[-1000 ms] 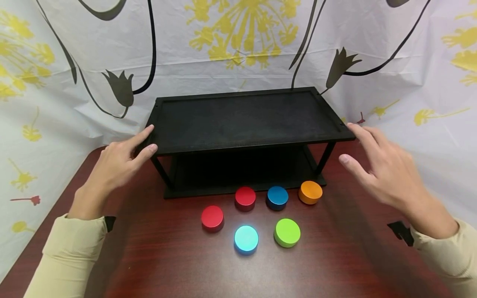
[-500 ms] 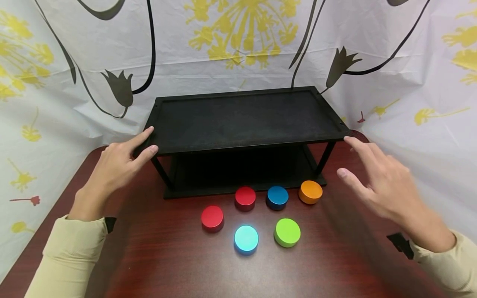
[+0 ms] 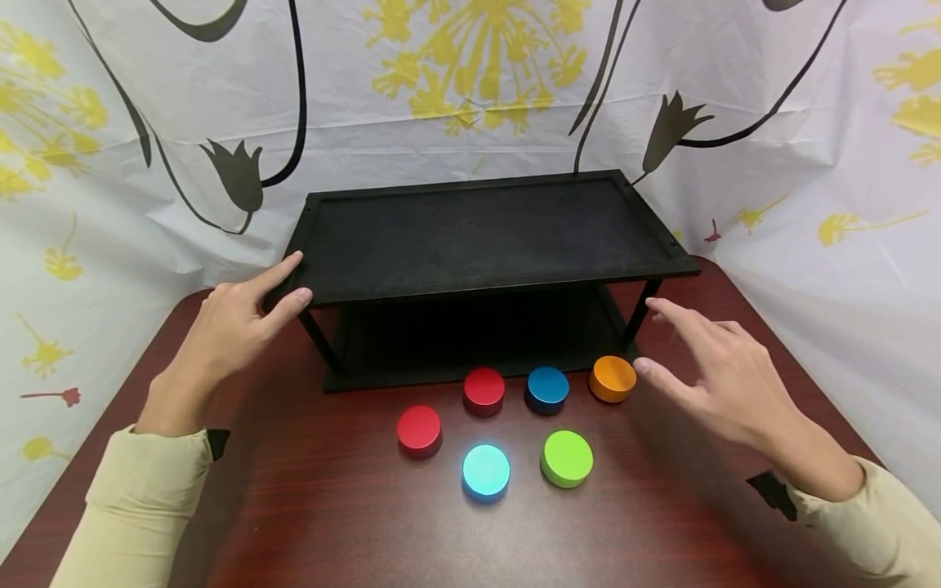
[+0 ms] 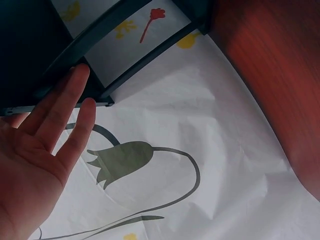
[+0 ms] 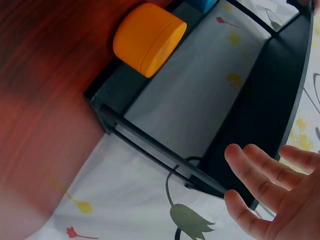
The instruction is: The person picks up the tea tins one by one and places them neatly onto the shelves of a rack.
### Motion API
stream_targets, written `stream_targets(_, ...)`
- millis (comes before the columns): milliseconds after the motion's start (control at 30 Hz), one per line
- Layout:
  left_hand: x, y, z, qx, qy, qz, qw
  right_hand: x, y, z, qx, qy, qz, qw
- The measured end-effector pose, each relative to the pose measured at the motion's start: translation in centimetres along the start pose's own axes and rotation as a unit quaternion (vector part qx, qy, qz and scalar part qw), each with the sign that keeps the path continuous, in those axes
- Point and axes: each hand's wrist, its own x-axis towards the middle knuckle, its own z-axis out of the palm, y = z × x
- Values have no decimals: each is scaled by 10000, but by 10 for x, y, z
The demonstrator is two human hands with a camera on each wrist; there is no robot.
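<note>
A black two-tier shelf (image 3: 478,237) stands on the dark red-brown table. My left hand (image 3: 231,322) rests at its left front corner, index finger and thumb extended along the top's edge. In the left wrist view the fingers (image 4: 75,90) lie straight against the shelf's side. My right hand (image 3: 724,376) hovers right of the shelf, holding nothing, fingers spread and slightly bent. Nearest to it is an orange round container (image 3: 613,380). Beside that sit a dark blue one (image 3: 546,390) and a red one (image 3: 483,392), close to the shelf's front edge.
Nearer the front are another red round container (image 3: 419,431), a light blue one (image 3: 486,474) and a green one (image 3: 566,459). A white patterned cloth (image 3: 470,98) hangs behind and at both sides. Black legs (image 3: 642,310) hold up the shelf top.
My right hand has come down and left from the shelf's right front corner toward the orange container. My left hand and the containers have stayed where they were.
</note>
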Motion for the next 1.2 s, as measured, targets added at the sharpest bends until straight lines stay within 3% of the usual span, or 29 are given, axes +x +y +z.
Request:
stream_targets(200, -2, -1, 3, 70, 114, 89, 9999, -1, -1, 10, 34, -118, 111, 9999)
stream_targets(433, -1, -1, 5, -254, 319, 233, 9989, -5, 0, 19, 16, -272, 137, 9995)
stream_targets(767, 0, -2, 7, -340, 395, 265, 9983, -10, 4, 32, 56, -424, 28, 9991)
stream_targets(1200, -2, -3, 12, -374, 596, 428, 9966, -14, 9, 46, 92, -1058, 95, 9943)
